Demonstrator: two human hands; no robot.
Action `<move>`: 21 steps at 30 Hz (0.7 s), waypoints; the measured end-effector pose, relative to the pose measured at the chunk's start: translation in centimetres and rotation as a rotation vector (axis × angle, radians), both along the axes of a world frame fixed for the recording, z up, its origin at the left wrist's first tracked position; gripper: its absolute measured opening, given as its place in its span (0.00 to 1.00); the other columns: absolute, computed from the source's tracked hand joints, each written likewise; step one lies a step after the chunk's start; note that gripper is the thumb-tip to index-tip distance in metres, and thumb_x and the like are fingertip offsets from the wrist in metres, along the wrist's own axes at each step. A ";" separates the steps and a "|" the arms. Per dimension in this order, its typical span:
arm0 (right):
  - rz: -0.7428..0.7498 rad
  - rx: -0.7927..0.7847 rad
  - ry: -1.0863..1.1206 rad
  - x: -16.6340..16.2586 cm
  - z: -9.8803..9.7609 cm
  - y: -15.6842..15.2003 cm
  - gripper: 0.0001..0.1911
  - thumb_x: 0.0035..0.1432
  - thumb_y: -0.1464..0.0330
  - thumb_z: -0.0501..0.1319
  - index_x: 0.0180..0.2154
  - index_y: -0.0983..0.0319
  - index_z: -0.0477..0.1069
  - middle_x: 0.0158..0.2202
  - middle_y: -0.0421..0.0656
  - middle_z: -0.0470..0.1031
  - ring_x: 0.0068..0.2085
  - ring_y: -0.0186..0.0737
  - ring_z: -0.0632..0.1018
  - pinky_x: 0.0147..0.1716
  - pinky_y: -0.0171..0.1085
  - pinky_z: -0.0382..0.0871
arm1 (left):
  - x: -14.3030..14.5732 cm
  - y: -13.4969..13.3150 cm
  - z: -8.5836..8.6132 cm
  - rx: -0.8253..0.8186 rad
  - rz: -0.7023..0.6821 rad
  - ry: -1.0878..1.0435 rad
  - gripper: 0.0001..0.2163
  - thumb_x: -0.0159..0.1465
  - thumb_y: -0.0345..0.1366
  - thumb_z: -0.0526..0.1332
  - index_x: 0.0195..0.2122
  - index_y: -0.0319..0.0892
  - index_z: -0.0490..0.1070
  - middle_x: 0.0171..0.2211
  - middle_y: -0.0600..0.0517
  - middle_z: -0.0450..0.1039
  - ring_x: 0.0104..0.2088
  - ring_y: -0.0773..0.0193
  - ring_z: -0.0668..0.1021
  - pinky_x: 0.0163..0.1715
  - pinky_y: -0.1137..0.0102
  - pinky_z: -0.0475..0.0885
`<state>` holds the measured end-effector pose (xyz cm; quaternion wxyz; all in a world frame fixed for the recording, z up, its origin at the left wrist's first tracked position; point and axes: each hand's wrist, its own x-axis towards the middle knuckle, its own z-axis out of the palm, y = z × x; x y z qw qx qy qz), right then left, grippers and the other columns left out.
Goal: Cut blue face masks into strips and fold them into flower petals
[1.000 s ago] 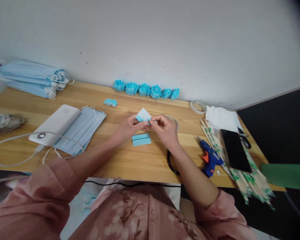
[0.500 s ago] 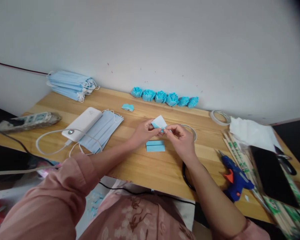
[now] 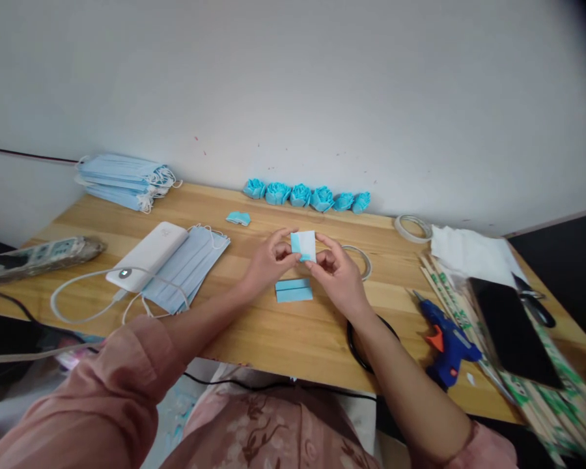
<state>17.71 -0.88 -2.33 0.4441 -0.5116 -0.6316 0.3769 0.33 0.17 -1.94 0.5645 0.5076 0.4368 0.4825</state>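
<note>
Both my hands hold up a small piece of mask fabric (image 3: 305, 245), white with a blue strip on its left side, above the wooden table (image 3: 283, 326). My left hand (image 3: 269, 261) pinches its left edge and my right hand (image 3: 336, 272) pinches its lower right edge. Directly below them lie two folded blue fabric strips (image 3: 293, 290) on the table. A row of several blue fabric roses (image 3: 306, 196) stands along the wall behind. One small blue folded piece (image 3: 237, 218) lies to the left of the roses.
A white power bank (image 3: 146, 255) with a cable rests on loose blue masks (image 3: 190, 264); a mask stack (image 3: 122, 180) sits far left, near a power strip (image 3: 43, 253). Right: blue glue gun (image 3: 446, 342), black phone (image 3: 512, 331), wrapped sticks (image 3: 542, 384), tape rolls (image 3: 413, 227), white tissue (image 3: 473, 251).
The fabric piece has been turned from a tilted, folded corner shape to a flat upright rectangle between my fingers. The camera view shifted right then slightly back.
</note>
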 end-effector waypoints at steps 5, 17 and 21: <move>0.060 -0.099 0.060 -0.1 -0.1 -0.1 0.41 0.54 0.62 0.66 0.67 0.61 0.58 0.25 0.32 0.68 0.27 0.34 0.70 0.30 0.36 0.63 | -0.1 -0.1 0.4 0.010 -0.015 -0.001 0.30 0.57 0.34 0.68 0.61 0.38 0.65 0.26 0.58 0.75 0.28 0.69 0.75 0.33 0.71 0.67; 0.063 -0.129 0.165 -0.4 -0.2 -0.3 0.40 0.54 0.63 0.67 0.66 0.59 0.58 0.26 0.32 0.68 0.28 0.35 0.70 0.30 0.35 0.64 | 0.1 0.1 -0.3 -0.044 -0.133 -0.106 0.22 0.54 0.41 0.72 0.49 0.39 0.74 0.32 0.53 0.77 0.35 0.65 0.77 0.41 0.68 0.71; 0.073 -0.107 0.145 -0.4 -0.4 -0.4 0.39 0.55 0.63 0.67 0.66 0.56 0.58 0.27 0.33 0.70 0.28 0.36 0.71 0.30 0.36 0.66 | -0.1 0.1 -0.1 -0.023 -0.163 0.010 0.13 0.56 0.46 0.70 0.30 0.40 0.75 0.29 0.53 0.76 0.33 0.65 0.75 0.39 0.68 0.70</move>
